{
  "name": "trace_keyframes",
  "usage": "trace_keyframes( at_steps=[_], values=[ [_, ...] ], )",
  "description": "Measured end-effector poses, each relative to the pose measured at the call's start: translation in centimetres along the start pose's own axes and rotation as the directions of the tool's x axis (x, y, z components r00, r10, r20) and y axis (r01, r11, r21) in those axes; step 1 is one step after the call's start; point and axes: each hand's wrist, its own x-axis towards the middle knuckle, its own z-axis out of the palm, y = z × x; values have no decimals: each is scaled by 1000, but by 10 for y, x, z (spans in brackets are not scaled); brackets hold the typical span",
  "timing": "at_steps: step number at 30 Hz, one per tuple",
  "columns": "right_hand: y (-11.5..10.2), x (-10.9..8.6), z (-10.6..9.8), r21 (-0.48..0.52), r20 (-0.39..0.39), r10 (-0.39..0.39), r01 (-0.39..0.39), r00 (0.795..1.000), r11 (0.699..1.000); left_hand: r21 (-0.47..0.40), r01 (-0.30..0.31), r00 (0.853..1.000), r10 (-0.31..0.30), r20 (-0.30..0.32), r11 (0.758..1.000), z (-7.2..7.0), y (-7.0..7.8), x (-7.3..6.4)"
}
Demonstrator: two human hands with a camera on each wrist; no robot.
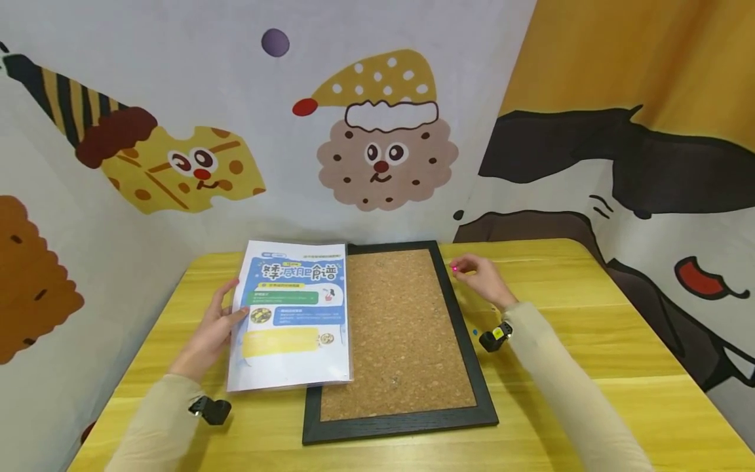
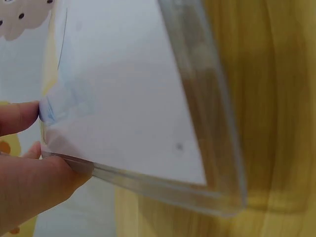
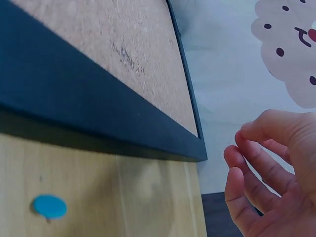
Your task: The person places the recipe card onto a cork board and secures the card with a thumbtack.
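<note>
My left hand pinches the left edge of a printed sheet in a clear plastic sleeve. In the left wrist view its thumb and fingers grip the sleeve near a corner. The sheet overlaps the left part of a black-framed cork board. Right of the board's upper corner, my right hand holds a tiny pink thumbtack between thumb and fingertip. The right wrist view shows those fingertips together, the thumbtack hidden there.
A blue thumbtack lies on the wooden table beside the board's right frame edge. Behind the table rises a wall covering with cartoon prints.
</note>
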Motion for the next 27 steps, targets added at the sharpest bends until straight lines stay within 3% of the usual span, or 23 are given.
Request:
trace_keyframes(
  at_steps=[15,27],
  values=[
    [-17,16,16,36,2,69,-69,998,997,-91,-11,997,17,69,996,44,-2,7],
    [-36,38,24,-12,20,-44,44,999,999,-199,9,990,19,139,980,84,3,12]
  ],
)
